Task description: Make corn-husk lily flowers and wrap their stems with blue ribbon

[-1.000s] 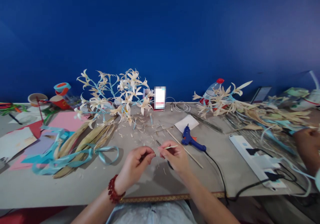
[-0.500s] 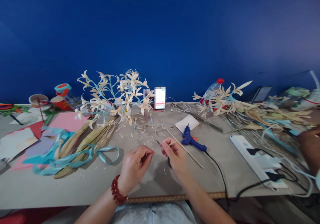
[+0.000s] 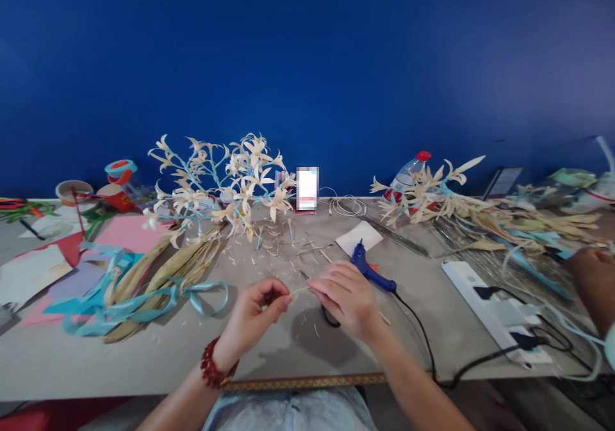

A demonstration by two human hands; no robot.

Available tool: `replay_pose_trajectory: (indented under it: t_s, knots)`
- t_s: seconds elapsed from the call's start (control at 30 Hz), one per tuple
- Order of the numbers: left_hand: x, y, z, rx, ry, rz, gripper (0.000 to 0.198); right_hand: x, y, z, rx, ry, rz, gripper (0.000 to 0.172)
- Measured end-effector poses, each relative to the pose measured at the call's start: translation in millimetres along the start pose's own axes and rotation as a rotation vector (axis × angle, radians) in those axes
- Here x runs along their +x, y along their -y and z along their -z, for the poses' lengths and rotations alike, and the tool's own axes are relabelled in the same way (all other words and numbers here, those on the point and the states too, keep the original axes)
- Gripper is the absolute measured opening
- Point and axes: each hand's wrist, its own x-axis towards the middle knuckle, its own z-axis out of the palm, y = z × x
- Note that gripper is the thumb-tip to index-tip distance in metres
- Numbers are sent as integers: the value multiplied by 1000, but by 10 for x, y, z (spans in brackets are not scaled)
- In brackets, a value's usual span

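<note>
A thin pale strip [image 3: 300, 291] is stretched between my two hands above the table. My left hand [image 3: 262, 306], with a red bead bracelet at the wrist, pinches one end between thumb and fingertips. The other end is in the closed fingers of my right hand [image 3: 348, 296], which hide part of it. Beneath the right hand lie scissors [image 3: 330, 317]; a dark handle loop and a blade tip show. Pale scraps are scattered around. Close to the right hand, a blue glue gun [image 3: 372, 273] rests beside a white paper sheet [image 3: 359, 239].
Cream husk-like flowers on blue stems [image 3: 216, 181] stand at the back left. Husks [image 3: 168, 277] and blue ribbon [image 3: 206, 298] lie left. To the right are a power strip [image 3: 490, 309], cables and wires. Another person's hand [image 3: 593, 284] is at the far right.
My right hand has turned over and its fingers have closed on the strip's end. The left hand has shifted slightly left, and the strip now spans both hands.
</note>
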Motion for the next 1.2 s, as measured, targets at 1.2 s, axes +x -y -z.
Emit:
replay_pose_trajectory:
  t_s: [1.2]
  knots:
    - [47,-91,100,362,-52,-356,15,18,174,-14,205,169,-447,24]
